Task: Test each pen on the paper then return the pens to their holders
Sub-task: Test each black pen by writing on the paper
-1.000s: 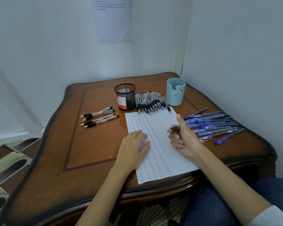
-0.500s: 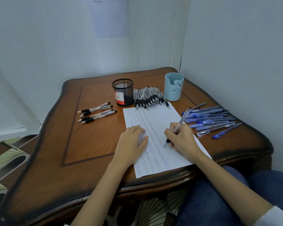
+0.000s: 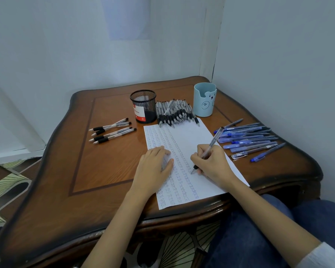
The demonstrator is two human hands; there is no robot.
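Paper [image 3: 191,136] is lying at the near edge of the table [image 3: 104,161].
Behind it, left to right, the mesh holder [image 3: 143,107], a row of pens [image 3: 174,113] and the bear-faced holder [image 3: 204,101] are sitting; four pens [image 3: 111,132] are lying toward the left edge, a spread of pens [image 3: 248,140] along the right edge.

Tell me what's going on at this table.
A person is testing pens. The right hand grips a pen with its tip on the paper, which is filled with rows of small marks; the left hand rests flat on the sheet. No pens stick out of the mesh holder or the blue bear holder. Black pens lie between them, a few more to the left, and blue pens to the right.
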